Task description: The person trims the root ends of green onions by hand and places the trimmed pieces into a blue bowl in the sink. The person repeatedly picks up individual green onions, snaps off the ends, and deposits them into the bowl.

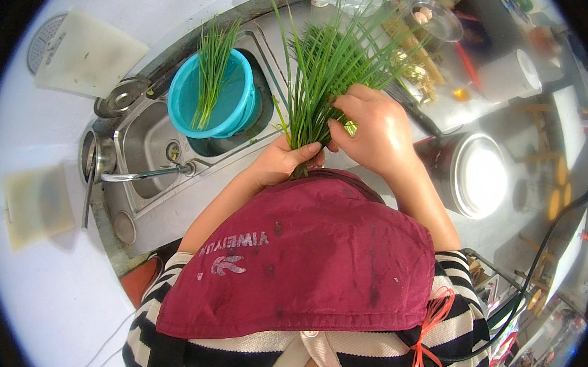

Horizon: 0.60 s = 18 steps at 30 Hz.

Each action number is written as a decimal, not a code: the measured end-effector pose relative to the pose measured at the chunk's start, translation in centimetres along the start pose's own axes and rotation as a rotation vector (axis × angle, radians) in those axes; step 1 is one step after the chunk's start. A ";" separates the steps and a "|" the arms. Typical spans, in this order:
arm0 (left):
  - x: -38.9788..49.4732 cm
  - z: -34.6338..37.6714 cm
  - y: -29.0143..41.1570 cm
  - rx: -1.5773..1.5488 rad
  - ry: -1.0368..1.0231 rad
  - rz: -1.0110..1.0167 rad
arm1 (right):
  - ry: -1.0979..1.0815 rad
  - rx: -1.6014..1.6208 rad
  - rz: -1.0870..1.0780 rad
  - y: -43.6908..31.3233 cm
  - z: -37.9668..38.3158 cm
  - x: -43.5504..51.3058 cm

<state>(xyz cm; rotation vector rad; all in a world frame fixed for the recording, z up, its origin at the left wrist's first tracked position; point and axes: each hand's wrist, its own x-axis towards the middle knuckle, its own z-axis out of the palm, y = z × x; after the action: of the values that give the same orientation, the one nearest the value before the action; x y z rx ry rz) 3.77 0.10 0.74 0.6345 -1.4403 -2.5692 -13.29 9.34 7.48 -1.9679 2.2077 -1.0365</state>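
Observation:
My left hand (pixel 298 158) grips the lower ends of a bunch of long green chives or young scallions (pixel 312 99), its thumb across the front. The leaves fan upward, away from me. On the bunch's right side, my right hand (pixel 378 123) bends its fingers in among the stalks. Its fingertips are partly hidden, so whether they pinch any stalks is unclear. More green stalks (pixel 328 42) lie behind the held bunch. To the left, a smaller bundle of green stalks (pixel 214 77) leans in a turquoise plastic bucket (pixel 248 77), with its pale ends toward me.
The bucket stands in a double steel sink (pixel 148 124) with a faucet (pixel 143 175). A black-handled knife (pixel 424 118) rests right of my hand. Nearby are a lidded metal pot (pixel 476 174), a white plastic container (pixel 507 78) and a bowl holding eggs (pixel 443 21). Burgundy cloth (pixel 320 250) hangs below my hands.

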 end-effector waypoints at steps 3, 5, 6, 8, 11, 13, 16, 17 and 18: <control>0.2 -0.2 -0.1 -0.012 -0.044 0.014 | -0.035 0.020 0.020 0.0 -0.1 -0.1; 0.4 -0.4 -0.2 0.019 -0.079 0.017 | -0.029 0.053 0.054 0.0 -0.1 -0.2; 0.5 -0.6 -0.3 0.034 -0.096 0.017 | -0.018 0.073 0.073 0.1 -0.1 -0.3; 0.7 -0.9 -0.5 0.069 -0.141 0.035 | 0.014 0.089 0.103 0.2 -0.1 -0.6; 0.8 -1.2 -0.8 0.084 -0.157 0.025 | 0.086 0.051 0.130 0.3 0.0 -0.9; 0.8 -1.3 -1.0 0.083 -0.155 0.020 | 0.147 -0.013 0.125 0.4 -0.1 -1.0; 0.8 -1.2 -1.0 0.073 -0.164 0.037 | 0.264 -0.136 0.102 0.7 -0.6 -1.0; 0.8 -1.1 -1.1 0.063 -0.170 0.047 | 0.309 -0.140 0.125 0.8 -0.9 -1.0; 0.8 -1.1 -1.0 0.053 -0.176 0.057 | 0.354 -0.144 0.149 0.9 -1.3 -1.0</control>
<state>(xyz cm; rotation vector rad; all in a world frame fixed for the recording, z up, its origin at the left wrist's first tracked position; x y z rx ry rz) 3.62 -0.42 -0.84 0.3743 -1.5584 -2.6066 -14.38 10.80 7.64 -1.7457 2.6290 -1.3261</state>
